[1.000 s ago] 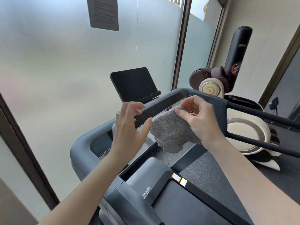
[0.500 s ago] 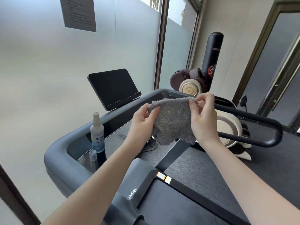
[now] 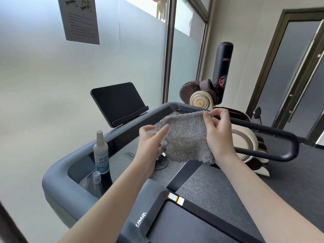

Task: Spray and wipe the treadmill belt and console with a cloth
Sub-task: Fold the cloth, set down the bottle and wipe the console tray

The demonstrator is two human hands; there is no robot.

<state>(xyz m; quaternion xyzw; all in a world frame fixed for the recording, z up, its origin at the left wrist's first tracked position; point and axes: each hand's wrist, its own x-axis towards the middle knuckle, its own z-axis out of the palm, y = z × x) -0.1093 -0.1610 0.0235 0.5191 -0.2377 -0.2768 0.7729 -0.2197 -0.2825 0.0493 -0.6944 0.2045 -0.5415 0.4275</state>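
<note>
So the cloth (image 3: 185, 137) is up in the air over the console (image 3: 122, 155), not on any surface yet. The right hand (image 3: 218, 134) has it pinched at the top corner, thumb and fingers clamped on the edge at about 1 o'clock of the cloth, so the rest hangs flat and open like a little curtain. The left hand (image 3: 150, 142) sits at the cloth's 9 o'clock with fingers loose and spread; one fingertip touches the fuzzy face, but I wouldn't call that a grip, more like it's about to take the side edge. My guess is that's to spread or refold it into a pad before any wiping.

The spray (image 3: 101, 153) stands upright in the console tray at roughly 8 o'clock from the cloth, well apart, with its clear cap (image 3: 96, 176) off and parked just in front of it (so it looks ready to go). Handy spot, the left hand could grab it without crossing over.

The belt (image 3: 201, 230) is down at 6 o'clock, nothing on it. Neither belt nor console looks wiped from here, so I'd say it's early days
</note>
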